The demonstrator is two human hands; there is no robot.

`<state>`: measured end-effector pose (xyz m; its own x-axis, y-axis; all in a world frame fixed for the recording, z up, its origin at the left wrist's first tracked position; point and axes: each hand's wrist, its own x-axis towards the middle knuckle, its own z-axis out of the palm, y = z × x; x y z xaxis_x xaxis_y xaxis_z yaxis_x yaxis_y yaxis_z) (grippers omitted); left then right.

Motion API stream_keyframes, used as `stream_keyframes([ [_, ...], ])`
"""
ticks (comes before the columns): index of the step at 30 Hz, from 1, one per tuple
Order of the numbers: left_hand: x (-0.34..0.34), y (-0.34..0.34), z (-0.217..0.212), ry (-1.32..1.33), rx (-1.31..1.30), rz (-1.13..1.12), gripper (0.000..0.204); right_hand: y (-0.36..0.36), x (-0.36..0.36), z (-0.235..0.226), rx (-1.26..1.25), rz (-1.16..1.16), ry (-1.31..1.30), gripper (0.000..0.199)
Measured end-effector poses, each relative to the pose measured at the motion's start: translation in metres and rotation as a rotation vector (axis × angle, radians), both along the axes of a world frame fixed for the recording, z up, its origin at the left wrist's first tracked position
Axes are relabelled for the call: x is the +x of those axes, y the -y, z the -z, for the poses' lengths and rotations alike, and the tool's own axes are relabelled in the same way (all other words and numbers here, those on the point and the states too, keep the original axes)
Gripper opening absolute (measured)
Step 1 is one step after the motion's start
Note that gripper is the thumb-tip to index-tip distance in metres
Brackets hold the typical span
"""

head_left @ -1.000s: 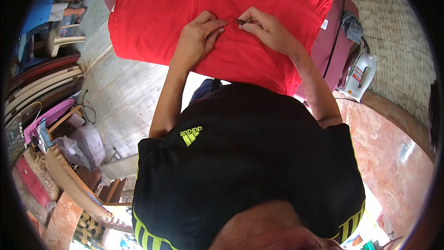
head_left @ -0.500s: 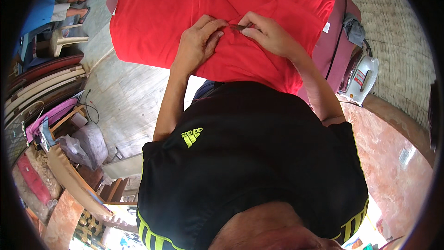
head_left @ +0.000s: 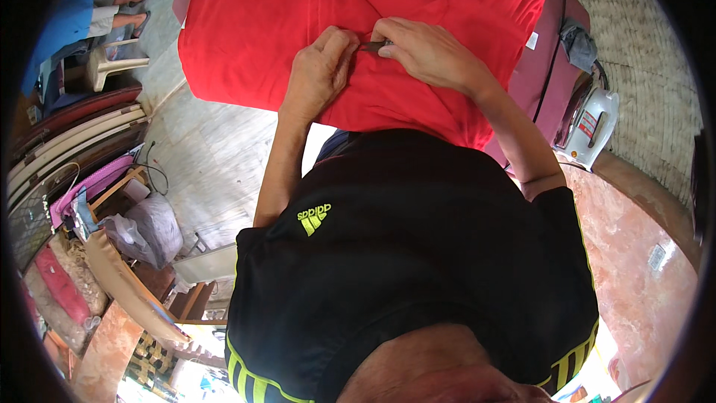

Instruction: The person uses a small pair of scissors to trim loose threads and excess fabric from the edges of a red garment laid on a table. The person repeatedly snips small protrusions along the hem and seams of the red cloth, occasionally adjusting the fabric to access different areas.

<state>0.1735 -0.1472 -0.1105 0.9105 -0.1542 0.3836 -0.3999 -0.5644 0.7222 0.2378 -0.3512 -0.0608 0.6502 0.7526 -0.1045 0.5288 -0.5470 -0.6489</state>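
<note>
We pinch a small dark slender tool (head_left: pixel 371 46) in our right hand (head_left: pixel 418 48), its long axis pointing left toward our left hand (head_left: pixel 321 67), which is bunched on the red cloth garment (head_left: pixel 261 30) just beside it.

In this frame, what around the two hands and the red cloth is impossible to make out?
- Head view: the small dark thing pinched between the left hand and right hand; fingers cover most of it, too small to identify.
- The red cloth: its far side is cut off by the top edge.
- The iron: half hidden behind the maroon board.
</note>
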Motion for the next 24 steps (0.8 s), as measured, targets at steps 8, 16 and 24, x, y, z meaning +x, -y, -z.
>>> stream_keyframes([
  [8, -0.005, -0.002, 0.005, -0.137, -0.08, -0.141, 0.006, 0.023, 0.002, 0.004, 0.098, 0.027, -0.041, 0.019],
  [16, -0.005, 0.019, -0.02, -0.223, 0.206, -0.186, 0.024, 0.033, 0.033, 0.026, 0.187, 0.126, 0.206, 0.028],
  [24, -0.017, -0.006, -0.014, -0.391, -0.485, -0.214, 0.02, 0.009, 0.04, 0.027, 0.146, 0.135, 0.128, 0.026],
])
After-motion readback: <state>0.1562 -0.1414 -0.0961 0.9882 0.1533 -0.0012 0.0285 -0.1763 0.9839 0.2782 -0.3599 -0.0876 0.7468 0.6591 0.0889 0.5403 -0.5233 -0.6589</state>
